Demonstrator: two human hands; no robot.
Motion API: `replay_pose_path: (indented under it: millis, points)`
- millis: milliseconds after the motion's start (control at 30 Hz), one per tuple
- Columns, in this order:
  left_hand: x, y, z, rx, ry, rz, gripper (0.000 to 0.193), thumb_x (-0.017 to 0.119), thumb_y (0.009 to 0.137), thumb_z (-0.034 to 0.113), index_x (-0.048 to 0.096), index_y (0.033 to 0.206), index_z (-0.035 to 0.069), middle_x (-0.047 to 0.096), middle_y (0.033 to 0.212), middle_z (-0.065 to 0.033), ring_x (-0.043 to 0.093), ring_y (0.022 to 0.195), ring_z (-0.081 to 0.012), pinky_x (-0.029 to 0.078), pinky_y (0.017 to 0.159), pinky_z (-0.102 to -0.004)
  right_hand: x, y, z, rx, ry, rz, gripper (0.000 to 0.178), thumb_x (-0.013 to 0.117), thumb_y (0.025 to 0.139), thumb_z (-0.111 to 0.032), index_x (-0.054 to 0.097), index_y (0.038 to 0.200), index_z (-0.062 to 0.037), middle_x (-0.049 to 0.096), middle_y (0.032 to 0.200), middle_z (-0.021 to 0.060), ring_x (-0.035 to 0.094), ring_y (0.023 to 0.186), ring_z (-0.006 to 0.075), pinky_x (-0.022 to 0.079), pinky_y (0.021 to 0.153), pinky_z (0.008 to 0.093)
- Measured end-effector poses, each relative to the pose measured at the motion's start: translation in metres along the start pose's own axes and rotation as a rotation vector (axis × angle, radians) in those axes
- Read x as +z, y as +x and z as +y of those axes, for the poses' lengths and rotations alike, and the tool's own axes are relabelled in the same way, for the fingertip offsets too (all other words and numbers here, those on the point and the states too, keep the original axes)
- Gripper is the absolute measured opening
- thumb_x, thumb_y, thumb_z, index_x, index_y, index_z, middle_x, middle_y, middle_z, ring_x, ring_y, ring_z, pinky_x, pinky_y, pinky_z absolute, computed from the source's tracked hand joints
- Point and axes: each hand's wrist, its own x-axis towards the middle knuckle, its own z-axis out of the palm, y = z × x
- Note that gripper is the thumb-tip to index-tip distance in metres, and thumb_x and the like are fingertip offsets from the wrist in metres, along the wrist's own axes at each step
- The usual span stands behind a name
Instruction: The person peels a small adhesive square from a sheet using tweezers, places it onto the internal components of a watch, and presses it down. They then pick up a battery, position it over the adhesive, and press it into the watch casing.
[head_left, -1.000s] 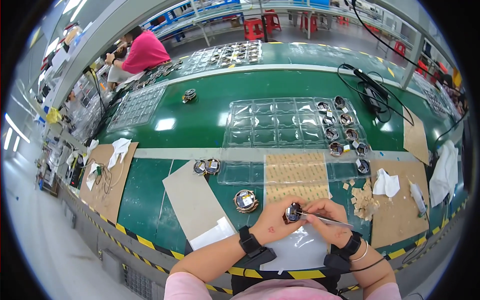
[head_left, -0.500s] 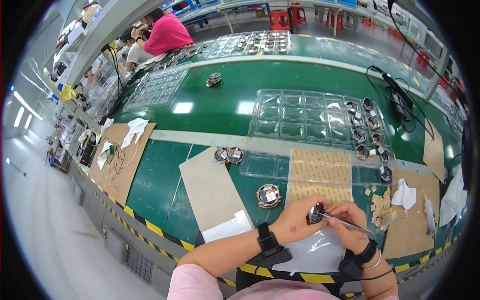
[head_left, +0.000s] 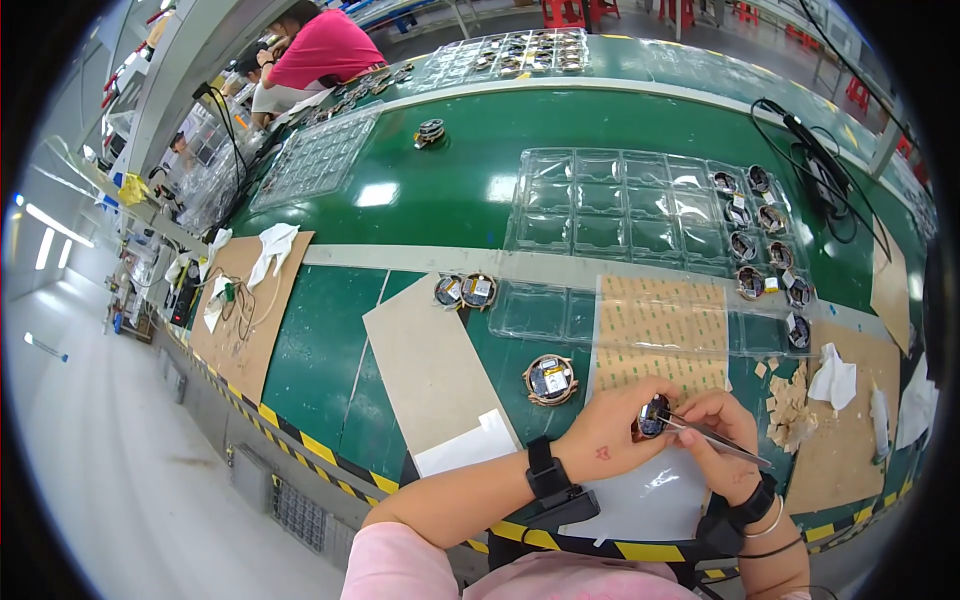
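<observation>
My left hand (head_left: 612, 432) pinches a small round electronic module (head_left: 653, 414), dark with a shiny rim and tilted up on edge. In my right hand (head_left: 728, 448) are metal tweezers (head_left: 742, 452), their tips at the face of the module. Whether the tips grip any small part is too fine to make out. Below both hands lies a translucent white sheet (head_left: 640, 505). Just beyond them is a tan backing sheet (head_left: 660, 320) with rows of green print. Left of my hands, a larger round assembly (head_left: 550, 379) in a tan ring rests on the green bench.
A clear compartment tray (head_left: 600, 205) holds several round modules at its right side. Two more modules (head_left: 478, 291) sit beside a grey-beige board (head_left: 425, 350). At right are tan scraps (head_left: 790, 408), a white cloth (head_left: 832, 377) and a black cable bundle (head_left: 815, 165). Another person (head_left: 325, 50) sits far left.
The whole view has shifted a little, with the bench's far part higher in the picture. Both hands keep their hold, and the tweezer tips stay at the module.
</observation>
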Motion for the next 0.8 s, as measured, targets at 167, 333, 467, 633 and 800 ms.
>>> replay_pose_path:
  millis: [167,333,467,633,800]
  points:
    - [0.0008,0.0004,-0.0026,0.043,0.012,0.021,0.04,0.073,0.074,0.013,0.056,0.11,0.008,0.063,0.093,-0.0099,0.065,0.079,-0.025,0.051,0.067,-0.0314,-0.0002,-0.0001,0.0009,-0.009,-0.003,-0.002,0.019,0.068,0.083,-0.002,0.054,0.096,0.0003,0.059,0.1,0.0118,0.061,0.089,0.0153,0.051,0.08,0.0271]
    - [0.0002,0.0005,-0.002,0.043,0.024,0.026,0.039,0.072,0.074,0.013,0.056,0.109,0.008,0.063,0.092,-0.0098,0.066,0.079,-0.0253,0.051,0.067,-0.0314,0.0012,0.0008,-0.0046,0.02,0.021,-0.011,0.019,0.067,0.083,0.0,0.054,0.097,0.0008,0.059,0.101,0.0121,0.061,0.089,0.016,0.051,0.081,0.0274]
    - [-0.0001,-0.0001,-0.0011,0.022,0.006,0.012,0.038,0.072,0.074,0.012,0.056,0.108,0.007,0.063,0.092,-0.0096,0.066,0.078,-0.0246,0.051,0.067,-0.0309,-0.0001,0.0003,-0.0023,0.001,-0.013,-0.024,0.018,0.066,0.083,0.001,0.054,0.097,0.0012,0.059,0.102,0.0126,0.062,0.089,0.0166,0.051,0.081,0.0278]
    - [-0.0013,0.0003,0.0018,-0.069,0.0,-0.022,0.037,0.072,0.074,0.012,0.056,0.107,0.007,0.063,0.091,-0.0096,0.065,0.078,-0.0232,0.051,0.067,-0.0305,0.0005,0.0012,-0.005,0.025,0.024,-0.022,0.018,0.066,0.084,0.001,0.053,0.097,0.0013,0.059,0.102,0.0126,0.062,0.09,0.0169,0.051,0.081,0.028]
    - [-0.0006,0.0002,-0.0002,-0.028,0.016,-0.01,0.037,0.072,0.074,0.011,0.056,0.107,0.006,0.063,0.09,-0.0095,0.065,0.077,-0.0218,0.051,0.066,-0.0301,0.0003,0.0012,-0.0041,0.013,0.03,-0.03,0.018,0.065,0.084,0.001,0.053,0.098,0.0013,0.059,0.102,0.0125,0.062,0.09,0.0171,0.051,0.081,0.028]
